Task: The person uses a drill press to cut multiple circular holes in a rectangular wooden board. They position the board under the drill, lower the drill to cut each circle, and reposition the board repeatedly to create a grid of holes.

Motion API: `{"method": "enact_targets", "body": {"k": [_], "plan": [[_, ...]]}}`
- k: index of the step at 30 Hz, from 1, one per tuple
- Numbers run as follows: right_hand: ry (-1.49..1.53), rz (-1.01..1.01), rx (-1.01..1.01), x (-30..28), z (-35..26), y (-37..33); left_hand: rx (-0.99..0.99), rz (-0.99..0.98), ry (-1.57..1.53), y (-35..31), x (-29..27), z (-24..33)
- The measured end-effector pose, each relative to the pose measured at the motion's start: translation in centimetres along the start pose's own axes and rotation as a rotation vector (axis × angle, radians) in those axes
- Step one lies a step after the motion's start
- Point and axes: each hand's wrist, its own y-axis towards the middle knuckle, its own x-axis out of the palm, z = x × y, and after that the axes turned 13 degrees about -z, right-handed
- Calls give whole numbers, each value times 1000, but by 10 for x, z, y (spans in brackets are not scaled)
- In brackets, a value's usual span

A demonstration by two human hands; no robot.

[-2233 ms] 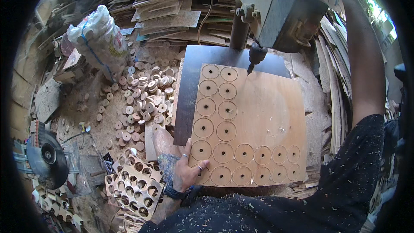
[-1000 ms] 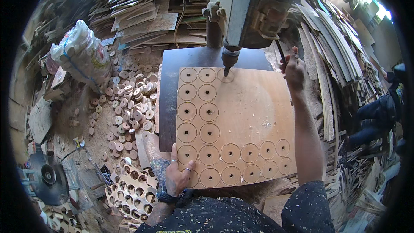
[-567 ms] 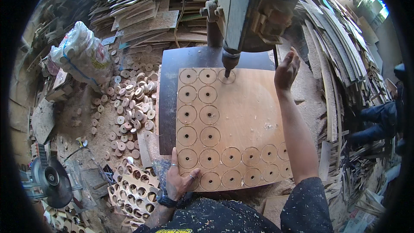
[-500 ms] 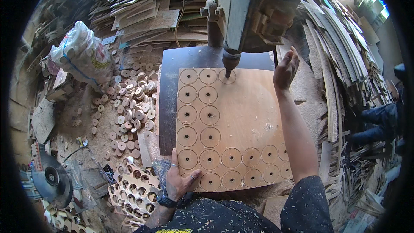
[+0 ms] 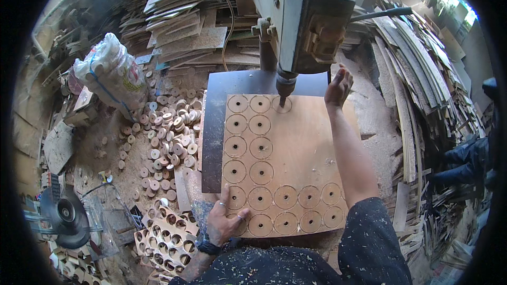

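Note:
A large plywood sheet (image 5: 306,142) lies on the dark board (image 5: 214,126) of a drill press (image 5: 311,26). Rows of ring-shaped cuts, each with a centre hole, run down its left side and along its near edge. The drill press's cutter (image 5: 284,92) is down at the third circle of the far row. My left hand (image 5: 226,220) grips the near left edge of the sheet, thumb and forefinger on top, other fingers hidden. Raised beside the machine's right side, my right hand (image 5: 339,87) has its fingers curled. What it holds, if anything, is hidden.
Left of the board are a heap of wooden discs (image 5: 174,132) and a tied plastic sack (image 5: 113,74). A circular saw blade (image 5: 66,211) and offcuts full of round holes (image 5: 166,237) lie nearer. Board stacks (image 5: 417,68) line the right side, where another person's legs (image 5: 465,158) show.
The view has shifted slightly, so most things sit lower and farther right. My right hand has come closer to the drill head, with its fingers more curled. My left hand keeps its place on the sheet.

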Motion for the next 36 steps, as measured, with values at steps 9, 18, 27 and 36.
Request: {"method": "enact_targets", "body": {"k": [9,18,27,36], "plan": [[165,-494,319,-86,-42,-18,-49,48,98,-1,2,6],[9,-146,-236,-199,-181,100,-39,51,59,-1,1,4],[-42,-357,-421,-102,-213,273,12,144,-124,-30,-21,-12],[-97,-342,-437,-120,-177,294,28,159,-38,-24,-34,-24]]}}
